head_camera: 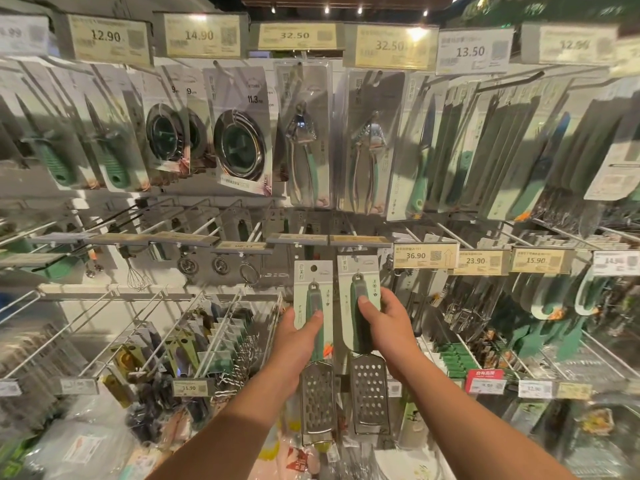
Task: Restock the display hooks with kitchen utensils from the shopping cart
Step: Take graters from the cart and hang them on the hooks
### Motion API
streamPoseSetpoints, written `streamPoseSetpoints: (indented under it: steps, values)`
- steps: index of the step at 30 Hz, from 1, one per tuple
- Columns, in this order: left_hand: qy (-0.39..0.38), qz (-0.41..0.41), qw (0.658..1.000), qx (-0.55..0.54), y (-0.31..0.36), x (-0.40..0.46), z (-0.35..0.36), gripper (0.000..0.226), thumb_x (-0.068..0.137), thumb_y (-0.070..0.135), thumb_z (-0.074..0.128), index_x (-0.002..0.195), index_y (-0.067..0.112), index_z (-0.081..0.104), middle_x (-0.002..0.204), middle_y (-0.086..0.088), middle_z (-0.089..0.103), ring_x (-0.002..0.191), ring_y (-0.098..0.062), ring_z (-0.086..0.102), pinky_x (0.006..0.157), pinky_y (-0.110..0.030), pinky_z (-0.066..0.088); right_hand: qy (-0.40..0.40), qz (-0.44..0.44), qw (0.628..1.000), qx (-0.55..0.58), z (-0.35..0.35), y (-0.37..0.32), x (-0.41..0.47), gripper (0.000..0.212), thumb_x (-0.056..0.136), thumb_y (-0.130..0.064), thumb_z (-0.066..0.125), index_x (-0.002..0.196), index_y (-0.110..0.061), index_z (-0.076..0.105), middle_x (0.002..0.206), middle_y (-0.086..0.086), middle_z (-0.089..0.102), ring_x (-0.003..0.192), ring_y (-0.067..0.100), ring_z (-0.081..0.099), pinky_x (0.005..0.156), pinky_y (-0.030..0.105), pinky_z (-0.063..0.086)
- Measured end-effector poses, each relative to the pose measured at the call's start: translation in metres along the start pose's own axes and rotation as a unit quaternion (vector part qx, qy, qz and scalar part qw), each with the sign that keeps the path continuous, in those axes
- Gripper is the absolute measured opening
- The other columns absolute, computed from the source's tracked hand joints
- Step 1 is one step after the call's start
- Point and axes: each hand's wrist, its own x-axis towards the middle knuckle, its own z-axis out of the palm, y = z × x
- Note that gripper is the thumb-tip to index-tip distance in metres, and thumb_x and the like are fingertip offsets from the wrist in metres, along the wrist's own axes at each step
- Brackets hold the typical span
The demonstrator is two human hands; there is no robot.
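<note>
1. Green-handled graters, one per hand: left hand (pixel 294 336) grips the left grater (pixel 315 344) by its handle, thumb on front; right hand (pixel 386 327) grips the right grater (pixel 365 341) the same way. Both held upright, side by side, backing cards just below the middle price rail (pixel 298 240).
2. Progress, my guess: mid-task. Neither card looks hooked yet; several bare hooks (pixel 221 211) behind the rail want stock. Top row already full w/ sink strainers (pixel 239 147) & the like.
3. Hard to tell: which hook is the target, hidden behind rail. Shopping cart barely shows, only clutter at bottom edge. Side labels blurred.
</note>
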Motion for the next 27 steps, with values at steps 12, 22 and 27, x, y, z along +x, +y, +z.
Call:
streamPoseSetpoints:
  steps: [12,22,27]
  values:
    - [-0.002,-0.002,1.000,0.024,0.008,-0.004,-0.012,0.019,0.094,0.032,0.076,0.111,0.030,0.067,0.108,0.007,0.078,0.102,-0.019,0.075,0.096,-0.051,0.059,0.069,0.089,0.990,-0.089,0.007,-0.005,0.036,0.069,0.091,-0.056,0.069,0.139,-0.009,0.051,0.130,0.012,0.064,0.115,0.034,0.064,0.102,0.049,0.052]
    - [-0.017,-0.010,1.000,0.006,0.001,-0.001,-0.009,0.005,0.096,0.026,0.074,0.099,0.027,0.070,0.088,0.014,0.077,0.083,-0.004,0.074,0.072,-0.024,0.055,-0.033,0.128,0.991,-0.026,0.001,0.017,0.012,0.032,0.099,-0.037,0.068,0.107,-0.006,0.071,0.105,0.010,0.078,0.092,0.026,0.072,0.093,0.047,0.057]
    - [-0.017,-0.017,1.000,-0.006,0.005,-0.001,0.001,0.006,0.098,0.024,0.072,0.102,0.021,0.075,0.093,0.002,0.081,0.092,-0.022,0.078,0.092,-0.047,0.061,-0.115,0.082,0.990,-0.015,0.003,0.016,0.003,0.037,0.098,-0.039,0.069,0.105,-0.003,0.071,0.092,0.013,0.075,0.080,0.024,0.067,0.082,0.043,0.057]
